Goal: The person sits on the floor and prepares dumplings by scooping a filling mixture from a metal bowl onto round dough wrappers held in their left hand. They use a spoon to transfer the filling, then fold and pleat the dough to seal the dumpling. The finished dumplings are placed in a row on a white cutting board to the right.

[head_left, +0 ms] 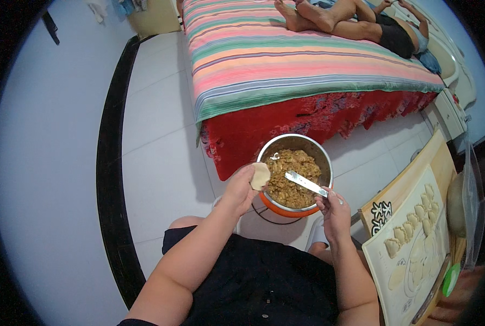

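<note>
My left hand (pixel 239 190) is closed on the edge of a round, pale dumpling wrapper (pixel 261 177), held up at the left rim of a steel bowl (pixel 327 155). Minced, brownish-green filling (pixel 286 193) fills much of that bowl. In my right hand (pixel 335 214), the fingers grip the handle end of a flat metal filling spatula (pixel 303 182). Its blade slants over the filling toward the wrapper; whether the tip touches the filling I cannot tell. A small white fleck lies near the bowl's far left wall.
To the right, a white mat (pixel 381 255) on a wooden board carries several folded dumplings (pixel 411 220) and flat wrappers (pixel 397 276). A green-handled tool (pixel 451 280) lies at its edge. Ahead stands a striped bed (pixel 242 65) with a person (pixel 356 24) lying on it.
</note>
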`<state>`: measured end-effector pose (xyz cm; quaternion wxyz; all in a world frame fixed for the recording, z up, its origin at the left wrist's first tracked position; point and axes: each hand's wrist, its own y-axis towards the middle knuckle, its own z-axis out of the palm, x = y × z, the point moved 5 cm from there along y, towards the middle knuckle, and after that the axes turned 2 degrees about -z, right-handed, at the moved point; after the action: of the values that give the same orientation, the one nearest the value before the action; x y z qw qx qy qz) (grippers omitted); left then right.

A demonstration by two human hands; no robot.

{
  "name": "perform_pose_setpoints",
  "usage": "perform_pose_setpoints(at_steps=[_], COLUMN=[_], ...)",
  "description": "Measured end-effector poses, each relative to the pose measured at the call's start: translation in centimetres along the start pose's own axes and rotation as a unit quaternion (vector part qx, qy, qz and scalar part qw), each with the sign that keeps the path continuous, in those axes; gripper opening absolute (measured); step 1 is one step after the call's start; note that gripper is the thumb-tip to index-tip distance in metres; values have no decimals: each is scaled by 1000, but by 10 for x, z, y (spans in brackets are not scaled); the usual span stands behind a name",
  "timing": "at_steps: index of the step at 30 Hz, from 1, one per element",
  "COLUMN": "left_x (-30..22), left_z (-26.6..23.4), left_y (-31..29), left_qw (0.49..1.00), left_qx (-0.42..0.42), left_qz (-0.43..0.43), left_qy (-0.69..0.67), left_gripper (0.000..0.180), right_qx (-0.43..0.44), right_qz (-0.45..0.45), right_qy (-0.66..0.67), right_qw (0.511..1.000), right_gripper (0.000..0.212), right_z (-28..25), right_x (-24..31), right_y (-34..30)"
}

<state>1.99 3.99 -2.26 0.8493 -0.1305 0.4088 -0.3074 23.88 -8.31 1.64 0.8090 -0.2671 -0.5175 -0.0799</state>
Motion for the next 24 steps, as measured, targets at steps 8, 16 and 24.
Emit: perform_pose_setpoints(at_steps=[8, 16, 24], left_x=[-2, -5, 0], left_z=[30, 32, 28], left_y=[-16, -12, -6], left_qw=[996, 992, 996], left_qx=[32, 64, 69], left_qz=[-59, -49, -31], left_qy=[-66, -101, -57], left_gripper=[42, 42, 38], right_qx=[83, 179, 136], right_qz=[-344, -530, -545], right_qy=[-341, -509, -517], right_qw=[871, 655, 646], right_gripper=[22, 32, 30], right_z=[36, 69, 70], right_x=[32, 33, 37], right_y=[-32, -62, -65])
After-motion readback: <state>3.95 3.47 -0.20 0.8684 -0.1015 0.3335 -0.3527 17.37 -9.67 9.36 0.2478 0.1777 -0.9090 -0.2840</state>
